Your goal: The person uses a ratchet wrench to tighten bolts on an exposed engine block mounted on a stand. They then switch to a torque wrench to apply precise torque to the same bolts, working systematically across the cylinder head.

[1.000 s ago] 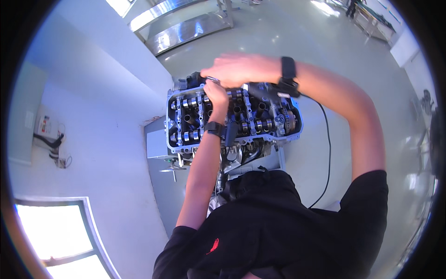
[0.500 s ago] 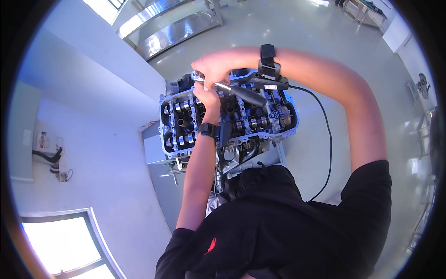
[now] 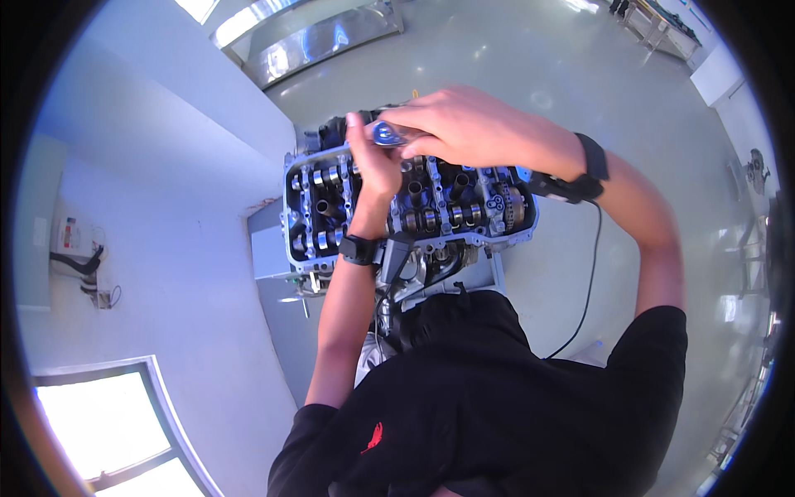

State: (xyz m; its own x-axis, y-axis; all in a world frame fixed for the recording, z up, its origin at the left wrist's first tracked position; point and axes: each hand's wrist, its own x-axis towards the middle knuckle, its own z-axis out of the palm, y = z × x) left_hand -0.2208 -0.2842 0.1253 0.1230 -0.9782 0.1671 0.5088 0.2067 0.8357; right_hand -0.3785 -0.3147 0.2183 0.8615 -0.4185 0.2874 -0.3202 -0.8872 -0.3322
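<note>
A ratchet wrench (image 3: 384,133) is held over the far edge of an open engine (image 3: 416,192), its shiny round head facing up. My left hand (image 3: 377,168) closes round the head from the near left side, thumb raised beside it; its other fingers are partly hidden. From the right, my right hand (image 3: 460,124) grips the wrench with fingers curled over it, covering most of the handle. Beneath both hands, the engine's camshafts (image 3: 330,176) and dark round tubes lie exposed. Whatever the wrench's lower end meets is out of sight.
A timing chain and sprocket (image 3: 515,207) sit at the engine's right end. Black wrist straps with small boxes are on both arms; a cable (image 3: 593,273) hangs from the right one. A white wall (image 3: 190,240) stands left, and a metal table (image 3: 319,50) is beyond.
My right hand has shifted right and turned, its forearm lower, and the dark handle that showed is now covered. The wrench head and my left hand have moved slightly right.
</note>
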